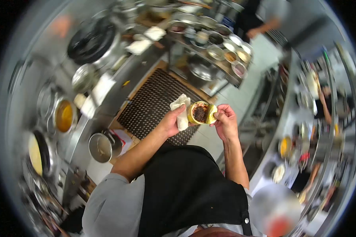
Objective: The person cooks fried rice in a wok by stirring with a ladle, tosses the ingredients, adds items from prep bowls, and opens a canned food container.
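Observation:
Above the floor mat, in front of my apron, both of my hands meet at a small yellow tub (191, 117). Inside it is a dark, reddish-brown paste (200, 113). My left hand (171, 121) is closed on a folded whitish cloth (182, 115) and steadies the tub's left side; its far fingers are hidden behind them. On the tub's right side, my right hand (227, 123) pinches a yellow and white lid or peeled cover (212, 114) between thumb and fingers. That cover stands tilted against the rim; I cannot tell whether it is still attached.
A steel counter with pans and a pot of orange liquid (64, 115) runs along the left. Several bowls of ingredients (215, 52) stand on a table ahead. A metal pot (101, 147) sits low at left. Co-workers' arms (267, 27) show ahead and at right.

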The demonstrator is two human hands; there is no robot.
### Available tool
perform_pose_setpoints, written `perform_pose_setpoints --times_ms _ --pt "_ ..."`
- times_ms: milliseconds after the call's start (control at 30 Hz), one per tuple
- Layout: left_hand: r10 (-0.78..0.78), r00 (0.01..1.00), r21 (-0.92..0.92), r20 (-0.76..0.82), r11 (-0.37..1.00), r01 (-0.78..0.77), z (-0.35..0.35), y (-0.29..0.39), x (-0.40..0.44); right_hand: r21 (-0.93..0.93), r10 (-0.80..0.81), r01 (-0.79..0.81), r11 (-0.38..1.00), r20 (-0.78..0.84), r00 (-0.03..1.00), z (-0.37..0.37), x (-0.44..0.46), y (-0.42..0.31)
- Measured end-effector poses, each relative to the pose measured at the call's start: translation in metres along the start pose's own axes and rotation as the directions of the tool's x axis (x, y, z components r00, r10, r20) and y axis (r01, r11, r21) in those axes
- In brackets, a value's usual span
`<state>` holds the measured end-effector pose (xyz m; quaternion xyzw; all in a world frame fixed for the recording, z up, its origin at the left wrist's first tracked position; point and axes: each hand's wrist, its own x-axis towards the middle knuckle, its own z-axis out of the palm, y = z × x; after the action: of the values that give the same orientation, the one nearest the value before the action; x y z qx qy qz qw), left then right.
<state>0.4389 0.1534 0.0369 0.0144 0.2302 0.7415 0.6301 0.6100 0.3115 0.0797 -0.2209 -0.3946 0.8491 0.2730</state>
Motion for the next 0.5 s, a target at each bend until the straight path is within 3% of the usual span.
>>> perform_pose_setpoints --times_ms 133,167,333,467,500 --pt "0.300 0.953 -0.141 -0.028 0.943 -0.301 -0.058 0.094 -0.044 -0.088 0.166 -0.149 0.985 0.248 0.954 0.128 0.078 0.040" --pt "0.383 0.917 -0.130 -0.116 0.909 -0.396 -0.062 0.115 -0.054 -0.112 0.198 -0.171 0.979 0.299 0.933 0.162 0.092 0.044" --pt "0.601 0.782 -0.161 -0.163 0.766 -0.622 -0.088 0.198 -0.102 -0.236 0.286 -0.181 0.955 0.558 0.779 0.277 0.148 0.078" --pt "0.736 0.648 -0.145 -0.196 0.632 -0.761 -0.113 0.248 -0.129 -0.230 0.309 -0.210 0.950 0.622 0.719 0.331 0.199 0.115" --pt "0.754 0.629 -0.170 -0.190 0.605 -0.777 -0.124 0.255 -0.132 -0.314 0.206 0.028 0.949 0.686 0.698 0.335 0.214 0.132"
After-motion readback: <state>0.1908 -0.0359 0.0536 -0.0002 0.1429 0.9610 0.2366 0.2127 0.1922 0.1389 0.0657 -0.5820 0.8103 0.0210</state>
